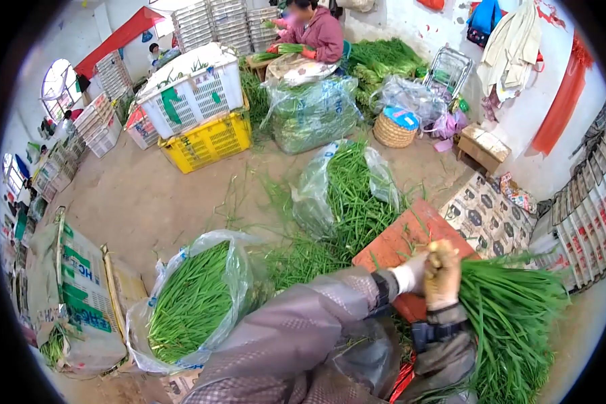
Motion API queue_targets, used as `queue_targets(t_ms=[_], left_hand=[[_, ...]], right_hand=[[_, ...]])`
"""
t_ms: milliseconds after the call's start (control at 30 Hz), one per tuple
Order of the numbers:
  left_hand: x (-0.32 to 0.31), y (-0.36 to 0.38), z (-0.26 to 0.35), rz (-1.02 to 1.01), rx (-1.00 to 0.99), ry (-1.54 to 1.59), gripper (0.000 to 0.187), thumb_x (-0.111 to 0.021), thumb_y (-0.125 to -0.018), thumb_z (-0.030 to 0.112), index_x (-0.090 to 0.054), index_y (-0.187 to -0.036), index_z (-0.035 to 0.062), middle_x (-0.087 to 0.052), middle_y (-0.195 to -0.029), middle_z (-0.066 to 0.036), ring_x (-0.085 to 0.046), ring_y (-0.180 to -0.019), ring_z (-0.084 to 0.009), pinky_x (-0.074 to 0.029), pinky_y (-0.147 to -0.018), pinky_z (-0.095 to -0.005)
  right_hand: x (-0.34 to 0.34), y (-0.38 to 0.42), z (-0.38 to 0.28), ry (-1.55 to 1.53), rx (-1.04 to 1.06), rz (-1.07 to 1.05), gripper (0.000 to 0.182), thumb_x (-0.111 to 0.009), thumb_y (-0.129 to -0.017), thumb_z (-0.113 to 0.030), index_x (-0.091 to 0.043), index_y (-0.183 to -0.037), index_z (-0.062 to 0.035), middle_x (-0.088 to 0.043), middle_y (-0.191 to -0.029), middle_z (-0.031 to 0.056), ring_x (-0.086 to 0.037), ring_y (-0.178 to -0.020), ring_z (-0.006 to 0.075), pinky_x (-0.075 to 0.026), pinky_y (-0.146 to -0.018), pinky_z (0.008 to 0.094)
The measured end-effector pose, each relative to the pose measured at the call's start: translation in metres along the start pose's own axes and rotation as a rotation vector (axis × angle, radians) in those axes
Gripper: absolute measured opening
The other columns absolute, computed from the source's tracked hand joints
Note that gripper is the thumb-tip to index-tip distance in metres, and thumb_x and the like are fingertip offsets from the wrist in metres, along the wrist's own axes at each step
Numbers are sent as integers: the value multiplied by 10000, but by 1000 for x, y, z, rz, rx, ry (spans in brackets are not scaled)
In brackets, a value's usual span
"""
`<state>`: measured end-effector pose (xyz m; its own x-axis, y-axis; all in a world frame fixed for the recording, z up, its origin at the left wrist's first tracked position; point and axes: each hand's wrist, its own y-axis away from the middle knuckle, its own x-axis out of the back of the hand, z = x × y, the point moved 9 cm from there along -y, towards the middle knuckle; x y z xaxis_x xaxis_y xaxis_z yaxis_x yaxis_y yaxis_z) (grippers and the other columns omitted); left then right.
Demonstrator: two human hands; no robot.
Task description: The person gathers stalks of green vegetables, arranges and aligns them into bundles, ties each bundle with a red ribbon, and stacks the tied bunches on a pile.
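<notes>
My left hand (413, 273), in a pale glove, is pressed against my right hand above a red board (417, 232); its fingers look closed and are partly hidden. The fingers of my right hand (442, 276), in a stained glove, are curled in, and what lies inside them is too small to make out. Just right of it, a large heap of long green stalks (512, 310) spreads beside my right forearm. Loose green stalks (360, 192) fill an open plastic bag beyond the board.
Another plastic bag of green stalks (192, 303) stands at the lower left. A white crate (192, 94) rests on a yellow crate (212, 143). Beyond sits a person in a pink jacket (324, 34). A basket (390, 131) and a small wooden stool (481, 151) stand near the wall.
</notes>
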<state>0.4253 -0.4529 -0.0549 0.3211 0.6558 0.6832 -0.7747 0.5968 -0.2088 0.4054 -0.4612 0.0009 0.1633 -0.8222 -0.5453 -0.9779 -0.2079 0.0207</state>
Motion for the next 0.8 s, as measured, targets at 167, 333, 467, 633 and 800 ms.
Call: queue_targets(t_ms=[167, 333, 467, 633, 800], left_hand=[[-24, 15, 1, -89, -13, -197, 466, -731, -687, 420, -662, -1009, 90, -686, -1008, -136, -638, -991, -286, -494, -872, -401], [49, -2, 34, 181, -209, -267, 556, -811, -547, 274, -617, -1005, 26, -657, -935, -186, -627, -883, -398, -505, -783, -468], [57, 9, 31, -33, -9, -568, 987, -885, -481, 312, -448, -1303, -16, -637, -1080, -217, -610, -1029, -396, -458, -936, -495], [-17, 39, -46, -93, 67, -557, 934, -911, -443, 368, -524, -1209, -3, -608, -1141, -193, -562, -1126, -361, -420, -1007, -440], [-43, 45, -94, 84, -54, -614, 855, -822, -580, 284, -486, -1317, 8, -637, -1048, -187, -617, -1008, -364, -452, -953, -447]], right_hand=[[54, -18, 35, -87, -94, 218, 163, -578, -946, -226, -595, -826, -117, -421, -611, -83, -311, -478, 33, -241, -421, 199], [20, 6, -68, -134, 82, 161, 110, -564, -957, -201, -582, -879, -124, -395, -635, -88, -325, -519, 19, -248, -457, 192], [39, -1, -55, -165, 141, 120, 92, -569, -917, -169, -604, -862, -105, -399, -640, -86, -320, -527, 24, -225, -467, 198], [49, -5, 29, 39, -35, 122, 113, -571, -897, -143, -641, -844, -73, -481, -661, -64, -404, -559, 43, -295, -495, 208], [-8, 62, 42, 926, 308, -428, 144, -555, -944, -190, -630, -908, -72, -641, -775, 56, -630, -728, 202, -498, -676, 326]])
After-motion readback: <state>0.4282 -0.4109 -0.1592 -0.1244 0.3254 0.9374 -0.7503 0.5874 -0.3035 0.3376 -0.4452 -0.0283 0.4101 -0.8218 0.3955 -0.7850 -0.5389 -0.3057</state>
